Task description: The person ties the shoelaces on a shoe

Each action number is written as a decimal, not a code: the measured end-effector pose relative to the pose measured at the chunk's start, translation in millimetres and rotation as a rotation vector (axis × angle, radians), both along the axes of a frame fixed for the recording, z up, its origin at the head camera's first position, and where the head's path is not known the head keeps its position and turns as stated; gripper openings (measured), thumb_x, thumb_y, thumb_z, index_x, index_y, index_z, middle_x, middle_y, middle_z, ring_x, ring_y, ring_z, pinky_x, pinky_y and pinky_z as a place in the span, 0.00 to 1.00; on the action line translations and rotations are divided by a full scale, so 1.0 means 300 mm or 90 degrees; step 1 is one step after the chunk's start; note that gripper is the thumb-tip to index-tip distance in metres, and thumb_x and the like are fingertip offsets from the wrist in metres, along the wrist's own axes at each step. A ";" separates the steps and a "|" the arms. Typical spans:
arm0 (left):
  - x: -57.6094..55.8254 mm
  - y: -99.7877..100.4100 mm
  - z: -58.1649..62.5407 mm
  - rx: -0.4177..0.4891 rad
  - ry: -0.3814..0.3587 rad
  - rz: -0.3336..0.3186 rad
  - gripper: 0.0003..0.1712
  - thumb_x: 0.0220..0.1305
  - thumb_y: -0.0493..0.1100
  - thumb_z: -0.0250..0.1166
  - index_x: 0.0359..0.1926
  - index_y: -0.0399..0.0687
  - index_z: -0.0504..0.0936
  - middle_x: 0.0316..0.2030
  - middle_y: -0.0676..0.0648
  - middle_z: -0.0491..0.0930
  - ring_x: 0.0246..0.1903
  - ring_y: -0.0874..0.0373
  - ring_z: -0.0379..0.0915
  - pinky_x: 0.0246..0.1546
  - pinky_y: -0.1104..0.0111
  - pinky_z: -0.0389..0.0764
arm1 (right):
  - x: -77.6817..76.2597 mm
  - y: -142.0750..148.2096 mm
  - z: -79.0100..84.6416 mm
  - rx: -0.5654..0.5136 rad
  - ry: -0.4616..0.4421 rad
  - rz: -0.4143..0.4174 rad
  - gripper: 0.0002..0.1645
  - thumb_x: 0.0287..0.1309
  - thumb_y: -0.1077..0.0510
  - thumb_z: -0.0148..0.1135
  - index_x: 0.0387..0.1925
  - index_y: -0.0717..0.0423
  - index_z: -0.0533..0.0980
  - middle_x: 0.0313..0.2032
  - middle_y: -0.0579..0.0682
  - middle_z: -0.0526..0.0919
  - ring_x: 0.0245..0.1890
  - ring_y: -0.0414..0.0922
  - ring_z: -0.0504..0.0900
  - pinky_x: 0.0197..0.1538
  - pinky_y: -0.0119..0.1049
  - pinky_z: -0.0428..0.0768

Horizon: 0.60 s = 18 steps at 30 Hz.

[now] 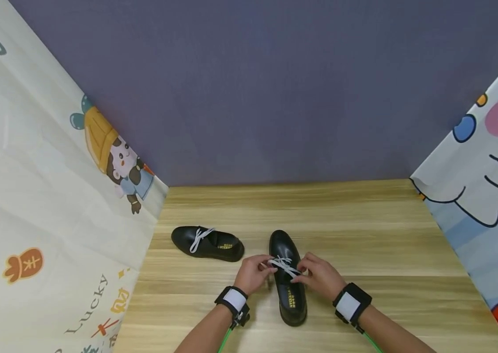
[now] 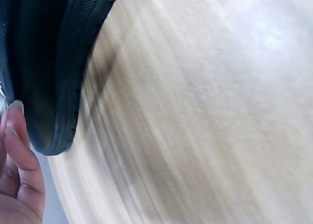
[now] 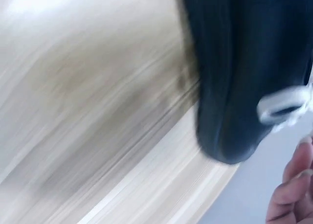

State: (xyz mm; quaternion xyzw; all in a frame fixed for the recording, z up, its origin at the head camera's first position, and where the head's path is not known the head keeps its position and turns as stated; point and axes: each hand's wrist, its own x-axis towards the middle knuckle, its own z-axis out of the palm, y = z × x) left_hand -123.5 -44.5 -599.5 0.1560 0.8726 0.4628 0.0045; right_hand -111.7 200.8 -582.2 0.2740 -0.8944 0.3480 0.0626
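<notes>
A black leather dress shoe [image 1: 285, 241] stands on the wooden surface between the hands, its toe pointing away. White shoelaces [image 1: 282, 264] cross over its opening. At the shoe's left side, my left hand [image 1: 252, 275] pinches one part of the lace between thumb and fingers. My right hand [image 1: 321, 277], on the other side, pinches another part of the lace near the tongue. A white lace loop [image 3: 279, 100] hangs over the side of the shoe in the right wrist view. In the left wrist view the fingers [image 2: 27, 160] come together beside the shoe's toe; the lace there is mostly hidden.
A second black shoe [image 1: 187, 240] with a tied white lace lies sideways to the left. The wood-grain surface [image 1: 363, 215] meets a dark blue-grey panel [image 1: 275, 98] at the back. Printed white cloths [image 1: 54, 196] flank it on both sides.
</notes>
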 end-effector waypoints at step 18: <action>-0.006 0.019 0.014 -0.110 0.121 0.034 0.04 0.59 0.39 0.73 0.30 0.48 0.86 0.27 0.54 0.84 0.27 0.66 0.75 0.28 0.75 0.74 | -0.008 -0.068 0.035 0.086 -0.053 -0.018 0.10 0.56 0.61 0.73 0.26 0.51 0.78 0.25 0.39 0.74 0.23 0.34 0.68 0.27 0.30 0.68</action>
